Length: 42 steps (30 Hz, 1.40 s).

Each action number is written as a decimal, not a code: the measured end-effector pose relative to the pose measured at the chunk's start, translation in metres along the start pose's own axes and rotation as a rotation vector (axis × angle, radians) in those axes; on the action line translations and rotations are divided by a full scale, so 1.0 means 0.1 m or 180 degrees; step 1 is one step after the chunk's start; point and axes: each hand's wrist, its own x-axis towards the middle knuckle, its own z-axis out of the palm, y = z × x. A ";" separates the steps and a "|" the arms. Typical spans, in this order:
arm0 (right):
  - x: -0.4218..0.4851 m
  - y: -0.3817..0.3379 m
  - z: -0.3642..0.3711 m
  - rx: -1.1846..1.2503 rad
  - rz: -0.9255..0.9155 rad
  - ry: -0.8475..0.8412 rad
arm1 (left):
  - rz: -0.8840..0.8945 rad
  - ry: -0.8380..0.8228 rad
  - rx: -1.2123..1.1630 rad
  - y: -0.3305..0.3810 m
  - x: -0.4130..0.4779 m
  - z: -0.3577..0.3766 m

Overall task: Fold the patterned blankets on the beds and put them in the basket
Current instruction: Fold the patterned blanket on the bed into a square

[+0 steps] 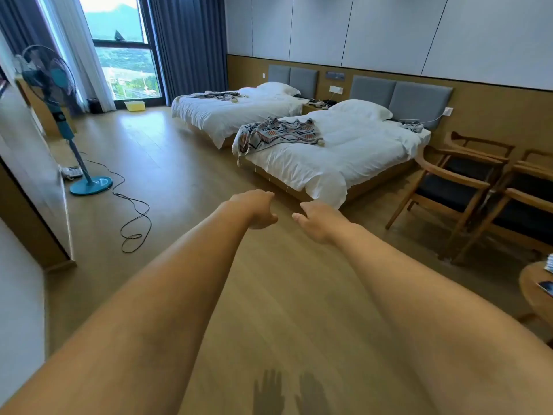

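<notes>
A patterned blanket (278, 133) lies crumpled across the foot half of the near bed (338, 157), one end hanging over its left side. A second patterned blanket (220, 95) lies bunched on the far bed (236, 113). A yellow basket (135, 105) stands on the floor by the window. Both my arms reach forward over the wooden floor. My left hand (254, 209) and my right hand (318, 218) hang with fingers pointing down, holding nothing, a short way before the near bed's foot corner.
A blue standing fan (64, 115) is at the left, its black cable (131, 211) looped over the floor. Two wooden chairs (466, 181) stand right of the near bed. A round table edge (535, 292) shows at far right. A wall cabinet (30, 163) runs along the left.
</notes>
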 end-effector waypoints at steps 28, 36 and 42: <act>5.20 2.11 -0.43 -0.0048 0.0257 -0.0166 | 0.0124 -0.0465 -0.0050 -0.20 5.54 -0.12; 6.71 2.83 -0.56 -0.0112 0.0188 -0.0279 | 0.0075 -0.0544 -0.0083 -0.30 7.18 -0.10; 8.07 3.27 -0.53 -0.0148 0.0220 -0.0278 | 0.0171 -0.0584 -0.0100 -0.53 8.67 0.03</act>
